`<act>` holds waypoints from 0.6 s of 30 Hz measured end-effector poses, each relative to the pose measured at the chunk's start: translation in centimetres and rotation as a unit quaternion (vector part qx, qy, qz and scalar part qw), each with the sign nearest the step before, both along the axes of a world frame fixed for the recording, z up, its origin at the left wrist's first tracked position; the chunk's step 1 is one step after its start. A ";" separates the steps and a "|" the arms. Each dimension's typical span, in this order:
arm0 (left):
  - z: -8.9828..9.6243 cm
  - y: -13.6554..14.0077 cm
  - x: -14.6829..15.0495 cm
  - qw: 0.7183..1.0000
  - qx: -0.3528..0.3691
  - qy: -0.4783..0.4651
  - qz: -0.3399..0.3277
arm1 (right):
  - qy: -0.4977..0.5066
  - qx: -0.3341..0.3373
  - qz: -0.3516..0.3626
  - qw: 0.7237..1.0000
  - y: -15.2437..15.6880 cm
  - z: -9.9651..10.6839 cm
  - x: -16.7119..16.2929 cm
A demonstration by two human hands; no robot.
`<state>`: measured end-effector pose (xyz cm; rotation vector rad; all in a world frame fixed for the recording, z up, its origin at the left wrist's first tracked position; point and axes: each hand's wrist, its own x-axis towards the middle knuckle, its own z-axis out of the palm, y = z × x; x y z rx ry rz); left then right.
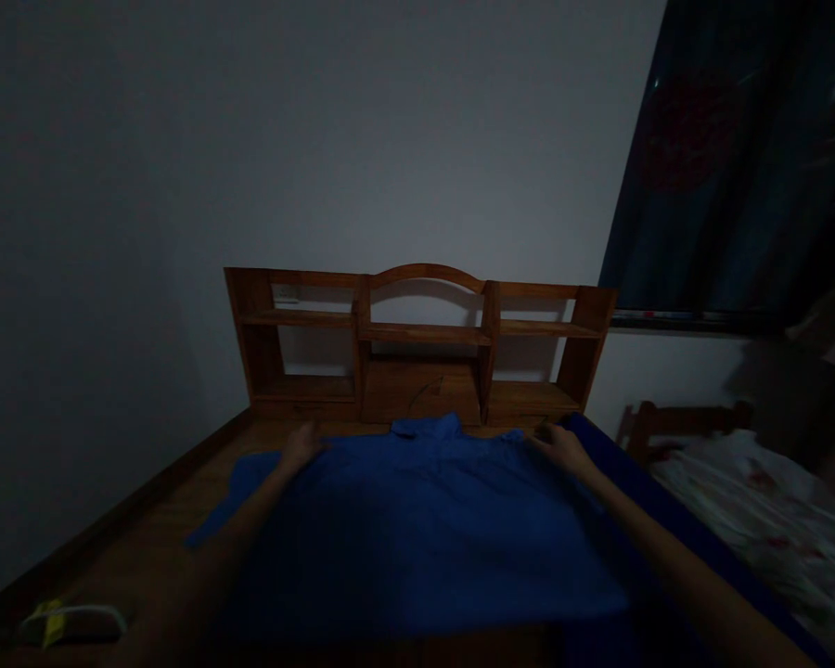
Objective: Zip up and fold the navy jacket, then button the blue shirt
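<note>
A blue collared shirt (417, 529) lies spread over a wooden surface, its collar toward the headboard and its hem toward me. One sleeve reaches out past my left forearm. At the left shoulder seam, my left hand (304, 447) has its fingers closed on the cloth, though dim light and blur soften them. My right hand (563, 450) pinches the opposite shoulder between thumb and fingers. Between the two hands the top edge runs nearly straight, with the collar raised in the middle. Some creases show across the upper part.
A wooden headboard with shelves (424, 334) stands against the pale wall. Dark blue cloth (640, 501) lies along the right edge. Farther right is a wooden chair back (696, 419) beside white patterned fabric (772, 501). A pale curved handle with something yellow (54, 622) is at lower left.
</note>
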<state>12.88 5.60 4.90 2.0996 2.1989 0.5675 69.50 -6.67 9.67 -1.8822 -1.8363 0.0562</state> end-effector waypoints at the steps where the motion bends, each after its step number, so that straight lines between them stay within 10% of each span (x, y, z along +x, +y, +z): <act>1: 0.2 0.0 -0.5 1.000 -0.011 -0.004 -0.015 | -0.008 -0.005 0.011 1.000 1.0 -0.5 -0.6; 12: 1.1 -0.9 0.3 0.973 0.194 0.122 -0.015 | -0.067 0.074 -0.059 0.993 3.0 -1.5 -2.1; 18: 0.8 -3.4 3.4 0.955 0.237 0.177 -0.003 | -0.151 0.133 -0.112 0.973 -1.8 -2.2 -1.2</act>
